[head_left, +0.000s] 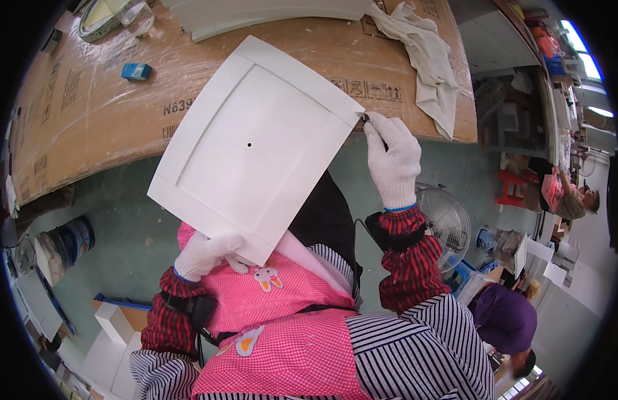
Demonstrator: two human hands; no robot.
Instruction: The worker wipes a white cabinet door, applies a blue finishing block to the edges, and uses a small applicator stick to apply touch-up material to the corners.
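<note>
Left hand (205, 255) pinches the white panel's (255, 143) bottom edge only; right hand (392, 160), fingers closed on a small dark tool (367, 120) at its corner, could lever the panel loose or gouge it.

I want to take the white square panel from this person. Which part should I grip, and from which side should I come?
Probably grip the white panel by its raised flat border at the far left corner, coming from the bench side. The left hand already holds the near bottom edge, and the right hand works with a small tool at the right corner, so the far left frame edge is free. The flat rim suits a pinch.
</note>
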